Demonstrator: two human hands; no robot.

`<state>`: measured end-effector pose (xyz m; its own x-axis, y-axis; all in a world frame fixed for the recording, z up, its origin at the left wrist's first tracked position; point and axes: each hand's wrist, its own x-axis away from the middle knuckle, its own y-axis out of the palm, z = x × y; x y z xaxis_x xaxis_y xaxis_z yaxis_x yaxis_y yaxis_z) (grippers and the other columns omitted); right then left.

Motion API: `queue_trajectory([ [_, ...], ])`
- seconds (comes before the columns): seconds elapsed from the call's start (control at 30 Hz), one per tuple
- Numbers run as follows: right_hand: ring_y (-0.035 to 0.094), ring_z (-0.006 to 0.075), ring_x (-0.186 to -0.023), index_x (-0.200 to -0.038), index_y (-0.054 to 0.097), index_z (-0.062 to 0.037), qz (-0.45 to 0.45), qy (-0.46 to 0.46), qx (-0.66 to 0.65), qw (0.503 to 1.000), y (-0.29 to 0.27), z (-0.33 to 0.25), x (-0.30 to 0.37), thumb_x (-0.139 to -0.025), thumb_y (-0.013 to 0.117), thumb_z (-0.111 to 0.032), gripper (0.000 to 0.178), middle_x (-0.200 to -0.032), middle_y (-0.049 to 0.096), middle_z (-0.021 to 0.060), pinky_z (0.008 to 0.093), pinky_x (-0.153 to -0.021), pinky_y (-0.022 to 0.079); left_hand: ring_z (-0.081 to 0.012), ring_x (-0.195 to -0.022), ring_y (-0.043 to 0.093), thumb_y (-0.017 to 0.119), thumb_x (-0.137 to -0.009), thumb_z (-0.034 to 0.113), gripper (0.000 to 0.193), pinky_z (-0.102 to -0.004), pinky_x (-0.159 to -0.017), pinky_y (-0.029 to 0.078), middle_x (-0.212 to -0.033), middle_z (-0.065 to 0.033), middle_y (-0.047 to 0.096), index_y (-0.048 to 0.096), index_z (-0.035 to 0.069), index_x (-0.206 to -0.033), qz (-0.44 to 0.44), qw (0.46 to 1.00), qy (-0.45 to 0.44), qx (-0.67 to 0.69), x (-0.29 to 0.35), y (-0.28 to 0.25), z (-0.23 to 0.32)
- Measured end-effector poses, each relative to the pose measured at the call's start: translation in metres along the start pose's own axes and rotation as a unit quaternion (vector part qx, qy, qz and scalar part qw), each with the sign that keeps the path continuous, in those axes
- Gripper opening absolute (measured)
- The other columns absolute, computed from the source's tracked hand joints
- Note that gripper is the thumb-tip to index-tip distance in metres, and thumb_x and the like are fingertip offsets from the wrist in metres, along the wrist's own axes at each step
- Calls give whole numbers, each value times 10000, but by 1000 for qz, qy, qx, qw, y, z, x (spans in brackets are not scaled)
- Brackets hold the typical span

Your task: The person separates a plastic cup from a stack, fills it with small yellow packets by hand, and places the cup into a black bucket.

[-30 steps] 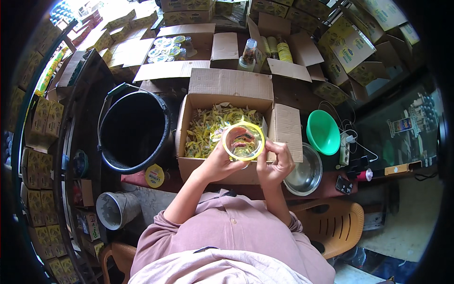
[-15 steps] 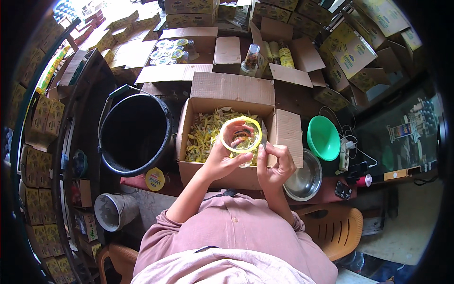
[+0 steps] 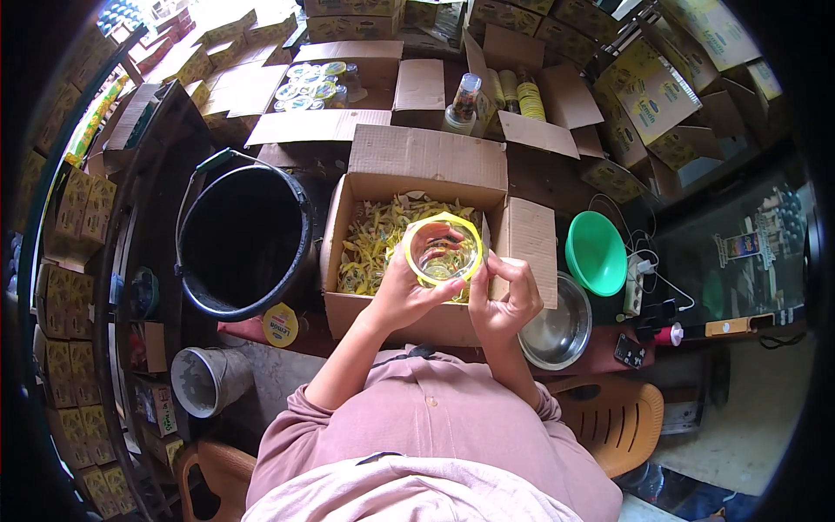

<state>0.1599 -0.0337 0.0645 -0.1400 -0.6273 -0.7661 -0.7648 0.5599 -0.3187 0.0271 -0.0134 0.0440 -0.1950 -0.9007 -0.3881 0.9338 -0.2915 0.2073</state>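
My left hand (image 3: 404, 287) is closed around a clear plastic cup (image 3: 435, 265), its open mouth turned up toward me. A yellow film with jagged, straight-cut edges (image 3: 416, 223) borders the cup's rim. My right hand (image 3: 504, 297) is pinched at the right side of that rim. A thin, greyish, blade-like piece (image 3: 485, 228) rises by its fingertips, too small to name. Both hands are above an open cardboard box (image 3: 426, 157) holding many curled yellow scraps (image 3: 374, 239).
A large black bucket (image 3: 306, 252) stands left of the box, near a round yellow lid (image 3: 280, 325). To the right are a green bowl (image 3: 597, 252), a metal bowl (image 3: 557, 335) and a phone (image 3: 629, 351). Behind, open cartons hold lidded cups (image 3: 313, 87) and yellow stacks (image 3: 530, 100).
My right hand's fingertips have shifted slightly along the cup's right rim. The cup stays in my left hand, and the whole view has moved a little.
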Motion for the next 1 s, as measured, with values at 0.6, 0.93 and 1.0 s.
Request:
queue_trajectory([
  [0.6, 612, 207, -646, -775, 594, -18, -3, 36, -12, 999, 0, 7, 4, -663, 641, 41, 135, -719, 604, 100, 279, -585, 482, -196, -990, 510, 716, -678, 133, 604, -315, -855, 418, -1050, -112, 484, 391, -9, -1166, -7, 999, -11, -30, 1, 2, -4],
  [0.93, 610, 203, -642, -759, 583, -13, -17, 62, -69, 996, -2, 12, 0, -668, 646, 51, 128, -703, 603, 100, 274, -584, 479, -190, -990, 508, 710, -691, 152, 614, -310, -870, 412, -1074, -111, 478, 375, -4, -1182, -27, 999, -38, -10, 1, -2, 0],
  [1.0, 609, 202, -642, -759, 583, -14, -15, 54, -70, 996, -2, 12, -1, -673, 647, 50, 125, -702, 602, 100, 273, -584, 478, -185, -997, 503, 713, -693, 160, 620, -301, -865, 417, -1073, -112, 478, 372, -2, -1184, -38, 999, -32, -17, 2, -3, -1],
])
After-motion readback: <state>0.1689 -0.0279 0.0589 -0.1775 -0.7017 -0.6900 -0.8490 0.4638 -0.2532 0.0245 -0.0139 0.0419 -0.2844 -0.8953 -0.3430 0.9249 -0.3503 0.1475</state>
